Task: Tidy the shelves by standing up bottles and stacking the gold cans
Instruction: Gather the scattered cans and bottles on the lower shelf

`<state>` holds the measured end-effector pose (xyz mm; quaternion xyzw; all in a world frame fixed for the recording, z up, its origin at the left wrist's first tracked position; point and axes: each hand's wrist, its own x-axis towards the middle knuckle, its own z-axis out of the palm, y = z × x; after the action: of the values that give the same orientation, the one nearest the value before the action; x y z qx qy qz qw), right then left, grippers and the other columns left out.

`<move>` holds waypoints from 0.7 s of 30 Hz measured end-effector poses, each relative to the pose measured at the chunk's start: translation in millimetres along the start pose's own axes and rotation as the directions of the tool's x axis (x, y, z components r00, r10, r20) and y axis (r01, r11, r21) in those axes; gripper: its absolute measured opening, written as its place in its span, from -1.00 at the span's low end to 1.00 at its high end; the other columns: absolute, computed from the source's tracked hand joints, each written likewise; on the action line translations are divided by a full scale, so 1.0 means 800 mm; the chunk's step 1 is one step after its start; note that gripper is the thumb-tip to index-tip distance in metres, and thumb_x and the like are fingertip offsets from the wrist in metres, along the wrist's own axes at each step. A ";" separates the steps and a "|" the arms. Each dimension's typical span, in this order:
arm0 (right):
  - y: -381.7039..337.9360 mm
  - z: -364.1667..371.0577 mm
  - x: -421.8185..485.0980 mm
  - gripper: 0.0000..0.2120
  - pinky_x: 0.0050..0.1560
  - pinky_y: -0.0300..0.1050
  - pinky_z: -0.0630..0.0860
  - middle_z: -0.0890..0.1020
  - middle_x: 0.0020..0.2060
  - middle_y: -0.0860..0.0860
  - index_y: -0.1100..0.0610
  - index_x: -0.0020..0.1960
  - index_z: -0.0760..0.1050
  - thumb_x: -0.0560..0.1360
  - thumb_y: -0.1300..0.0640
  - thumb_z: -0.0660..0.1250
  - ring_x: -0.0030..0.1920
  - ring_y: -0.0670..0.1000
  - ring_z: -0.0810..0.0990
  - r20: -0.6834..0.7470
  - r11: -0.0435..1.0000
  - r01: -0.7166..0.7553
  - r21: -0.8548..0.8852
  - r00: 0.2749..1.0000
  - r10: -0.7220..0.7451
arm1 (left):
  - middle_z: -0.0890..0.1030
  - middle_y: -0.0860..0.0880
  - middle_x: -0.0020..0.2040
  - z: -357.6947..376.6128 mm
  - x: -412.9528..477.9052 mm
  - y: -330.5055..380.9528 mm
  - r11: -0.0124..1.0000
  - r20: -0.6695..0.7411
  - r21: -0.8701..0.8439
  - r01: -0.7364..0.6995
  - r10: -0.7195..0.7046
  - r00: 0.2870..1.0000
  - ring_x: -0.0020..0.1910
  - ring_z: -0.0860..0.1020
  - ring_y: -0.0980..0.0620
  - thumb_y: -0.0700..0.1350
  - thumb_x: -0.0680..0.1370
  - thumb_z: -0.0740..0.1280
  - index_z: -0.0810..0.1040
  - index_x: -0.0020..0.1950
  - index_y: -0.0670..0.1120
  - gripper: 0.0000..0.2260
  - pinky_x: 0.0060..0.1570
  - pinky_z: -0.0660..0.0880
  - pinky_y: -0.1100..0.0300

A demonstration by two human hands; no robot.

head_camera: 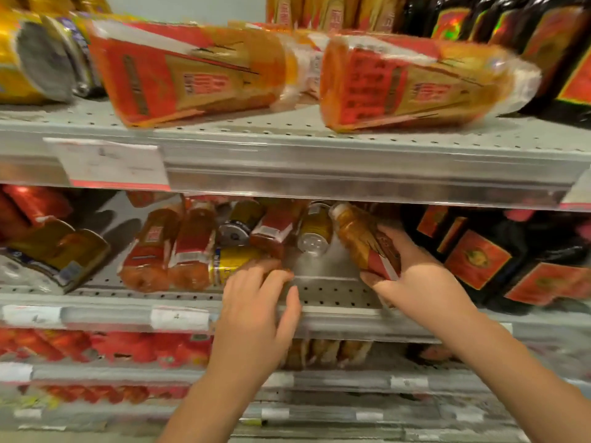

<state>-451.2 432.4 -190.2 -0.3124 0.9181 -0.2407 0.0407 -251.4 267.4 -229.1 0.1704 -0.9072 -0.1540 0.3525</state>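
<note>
Right hand (419, 279) grips tilted amber plastic bottle (355, 235).

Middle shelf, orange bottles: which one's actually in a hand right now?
The rightmost bottle, tilted with its cap up-left and gripped by the right hand. The other bottles lie on the shelf to its left.

Two amber bottles (192, 75) with red labels lie flat on the upper shelf (351, 167); below, gold cans (315, 231) lie sideways beside a tilted bottle (361, 238).
</note>
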 end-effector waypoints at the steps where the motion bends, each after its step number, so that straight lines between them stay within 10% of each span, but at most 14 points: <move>1: 0.010 -0.002 0.008 -0.21 0.19 -0.01 0.52 0.51 0.32 -0.01 -0.33 0.49 0.04 0.42 -0.27 0.42 0.21 0.13 0.55 0.010 1.000 0.008 -0.022 1.000 -0.008 | 0.51 0.00 0.00 0.005 -0.001 0.007 1.000 0.010 0.006 0.011 -0.011 1.000 0.01 0.48 -0.04 -0.01 0.64 0.25 0.58 0.08 -0.07 -0.81 0.07 0.41 0.05; 14: 0.052 0.002 0.070 -0.34 0.07 -0.04 0.43 0.51 0.28 0.08 -0.13 0.52 0.17 0.52 -0.20 0.36 0.19 0.18 0.54 0.048 0.968 0.170 -0.182 0.985 -0.164 | 0.48 -0.06 -0.01 -0.008 0.011 0.007 0.953 0.041 0.266 0.147 -0.163 0.986 -0.04 0.42 -0.06 -0.06 0.57 0.37 0.54 0.07 -0.10 -0.85 -0.04 0.48 -0.01; 21: 0.037 -0.007 0.083 -0.21 0.29 0.07 0.41 0.42 0.38 0.11 -0.10 0.54 0.13 0.44 -0.33 0.35 0.34 0.21 0.41 0.086 0.943 0.213 -0.253 0.976 -0.198 | 0.40 -0.16 0.47 -0.027 0.037 -0.027 0.891 0.173 0.407 0.202 -0.292 0.941 0.43 0.37 -0.22 0.08 0.51 0.38 0.35 0.52 -0.08 -0.38 0.43 0.33 -0.21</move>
<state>-522.1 416.1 -194.2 -0.4161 0.9025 -0.1110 0.0012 -252.5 232.2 -205.0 0.3315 -0.9249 -0.0360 0.1828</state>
